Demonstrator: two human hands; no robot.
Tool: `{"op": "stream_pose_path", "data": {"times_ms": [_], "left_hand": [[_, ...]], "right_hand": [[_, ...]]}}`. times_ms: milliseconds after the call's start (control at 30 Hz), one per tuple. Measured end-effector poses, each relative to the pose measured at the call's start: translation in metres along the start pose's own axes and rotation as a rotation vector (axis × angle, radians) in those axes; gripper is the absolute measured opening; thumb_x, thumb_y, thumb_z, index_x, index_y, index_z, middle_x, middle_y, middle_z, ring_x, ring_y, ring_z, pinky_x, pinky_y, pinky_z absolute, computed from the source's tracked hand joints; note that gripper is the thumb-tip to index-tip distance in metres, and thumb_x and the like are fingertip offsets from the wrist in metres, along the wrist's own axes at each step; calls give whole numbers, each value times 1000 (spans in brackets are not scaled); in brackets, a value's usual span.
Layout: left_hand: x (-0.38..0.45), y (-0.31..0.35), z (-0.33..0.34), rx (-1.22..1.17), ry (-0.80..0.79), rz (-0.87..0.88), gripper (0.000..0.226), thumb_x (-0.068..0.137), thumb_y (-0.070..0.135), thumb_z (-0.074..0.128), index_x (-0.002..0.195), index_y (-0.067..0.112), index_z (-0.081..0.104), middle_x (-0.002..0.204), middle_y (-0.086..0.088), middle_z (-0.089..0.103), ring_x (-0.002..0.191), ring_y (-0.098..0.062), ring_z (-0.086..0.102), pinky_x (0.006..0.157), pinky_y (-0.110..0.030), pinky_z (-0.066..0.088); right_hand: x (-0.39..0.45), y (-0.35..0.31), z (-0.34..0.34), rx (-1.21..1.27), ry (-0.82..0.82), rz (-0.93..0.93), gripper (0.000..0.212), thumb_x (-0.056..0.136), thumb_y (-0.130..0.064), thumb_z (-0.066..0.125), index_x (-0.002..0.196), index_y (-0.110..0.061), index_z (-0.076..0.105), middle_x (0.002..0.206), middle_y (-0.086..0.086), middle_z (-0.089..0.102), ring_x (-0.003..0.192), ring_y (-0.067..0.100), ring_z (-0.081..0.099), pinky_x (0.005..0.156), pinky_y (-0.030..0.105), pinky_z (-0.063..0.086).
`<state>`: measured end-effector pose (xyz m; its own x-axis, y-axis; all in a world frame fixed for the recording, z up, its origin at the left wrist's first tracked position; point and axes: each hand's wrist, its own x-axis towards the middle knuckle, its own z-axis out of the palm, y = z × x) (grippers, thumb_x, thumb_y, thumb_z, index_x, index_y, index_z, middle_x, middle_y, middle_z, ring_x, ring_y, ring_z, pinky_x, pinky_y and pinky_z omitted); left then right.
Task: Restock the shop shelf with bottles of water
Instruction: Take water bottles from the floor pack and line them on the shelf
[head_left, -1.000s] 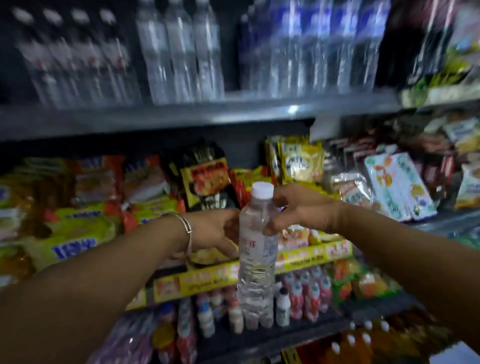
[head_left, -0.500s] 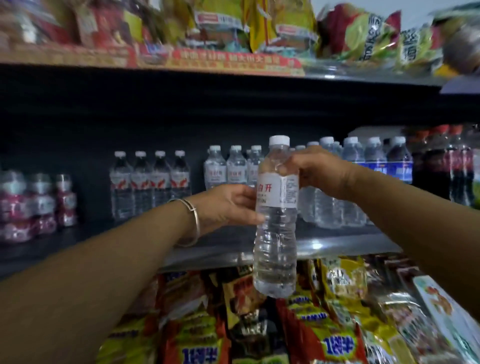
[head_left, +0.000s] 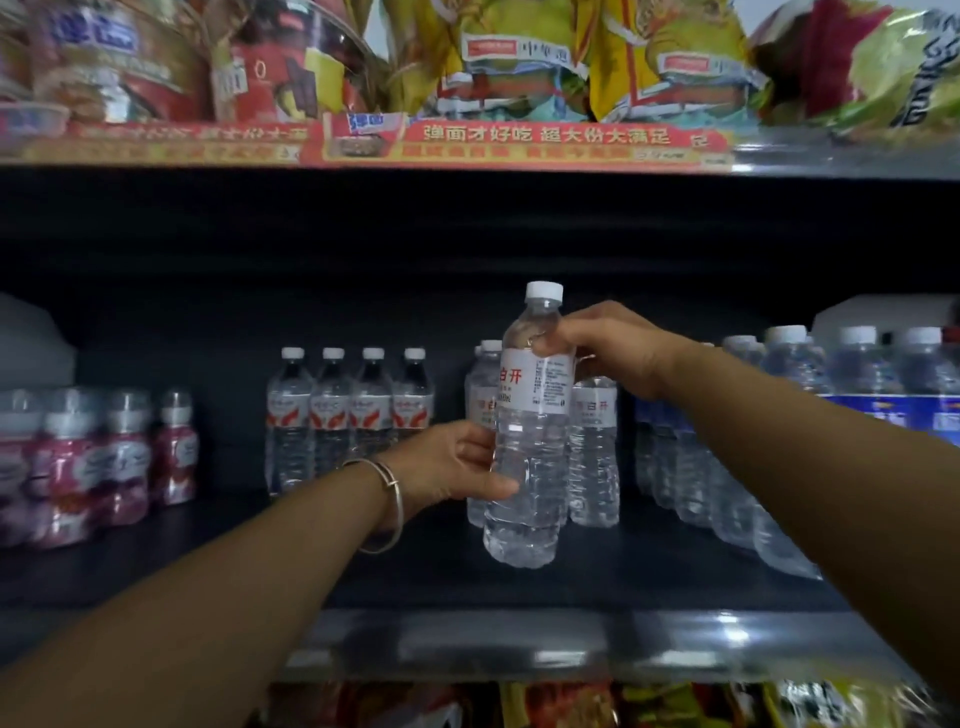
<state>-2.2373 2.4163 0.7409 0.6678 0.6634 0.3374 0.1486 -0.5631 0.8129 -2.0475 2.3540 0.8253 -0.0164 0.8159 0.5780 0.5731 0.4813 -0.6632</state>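
Restocking a water shelf, head view. A clear water bottle (head_left: 530, 431) with a white cap and a white label is held upright, or nearly so, in front of the dark shelf (head_left: 467, 582); whether its base has touched the shelf cannot be told. The right hand (head_left: 608, 348) grips the bottle at its shoulder, fingers curled round the upper body just above the label, which gives control of tilt from the top. The left hand (head_left: 452, 462), a bangle (head_left: 387, 512) on its wrist, holds the lower body from the left side with thumb and fingers wrapped against it, steadying the heavier, water-filled part. Directly behind stand shelved bottles of the same label (head_left: 595, 447), so the held bottle is probably being lined up as the next front unit of that row. To the left is a row of four smaller bottles (head_left: 350, 415); further left, pink drink bottles (head_left: 93, 462); to the right, blue-labelled water bottles (head_left: 779, 415) running forward. Snack packets (head_left: 519, 57) fill the shelf above. The open strip of shelf in front of the matching bottles appears to be the intended placement spot.
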Motion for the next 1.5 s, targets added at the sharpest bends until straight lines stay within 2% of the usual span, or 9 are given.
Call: {"op": "stream_pose_path", "data": {"times_ms": [300,533,767,933,1033,1167,1267,1400,1500], "left_hand": [[28,-43,-2,30,43,-128,54,73,-2,74,120,8,49,117,-7,63,109,-20,61,99,-32,46],[34,-62,0,43,73,-137,42,70,15,80,106,15,59,105,-1,69,98,-14,65,93,-29,50],[37,-57,13,166,157,-141,38,69,33,80,93,25,53,86,17,59,79,3,54,65,-13,42],[48,-63,18,281,287,-171,52,65,41,81,103,19,54,101,6,63,90,-12,60,77,-25,47],[55,-68,19,337,340,-181,63,65,45,79,113,13,52,111,2,61,96,-16,58,78,-27,45],[65,-77,19,343,370,-195,77,64,47,79,122,8,46,120,2,55,108,-22,56,91,-30,46],[71,-81,20,321,367,-194,76,62,46,80,121,10,48,119,-3,59,108,-23,57,96,-38,47],[77,-84,18,278,358,-201,78,65,41,80,126,10,42,124,-5,55,114,-25,53,99,-39,44],[80,-86,17,300,354,-210,81,63,45,80,126,12,40,123,-5,55,116,-26,51,99,-41,44]], "right_hand": [[41,39,23,-10,-78,28,23,79,-17,65,95,-1,70,97,12,72,92,24,67,82,34,51],[47,51,30,94,-119,106,16,84,-19,63,96,-9,67,94,8,68,85,18,62,69,25,50],[39,49,41,-103,-177,224,78,52,-47,82,118,-11,59,111,9,64,96,24,64,63,28,57],[39,51,49,-31,-69,256,54,68,-28,81,112,-4,60,101,11,65,85,22,65,67,36,60],[42,54,56,33,-17,285,57,66,-25,82,113,-3,58,107,13,66,91,24,66,64,35,59],[41,54,60,85,19,288,24,75,-15,77,89,-7,60,88,7,68,79,20,66,73,39,59],[42,56,61,113,72,288,23,77,-12,75,79,-10,53,80,4,63,71,17,62,76,40,58],[48,60,68,87,81,307,57,71,-19,80,116,1,51,108,13,64,91,25,65,62,35,59],[50,63,71,87,111,301,63,71,-20,80,123,-1,50,114,13,63,94,25,64,61,33,59]]}}
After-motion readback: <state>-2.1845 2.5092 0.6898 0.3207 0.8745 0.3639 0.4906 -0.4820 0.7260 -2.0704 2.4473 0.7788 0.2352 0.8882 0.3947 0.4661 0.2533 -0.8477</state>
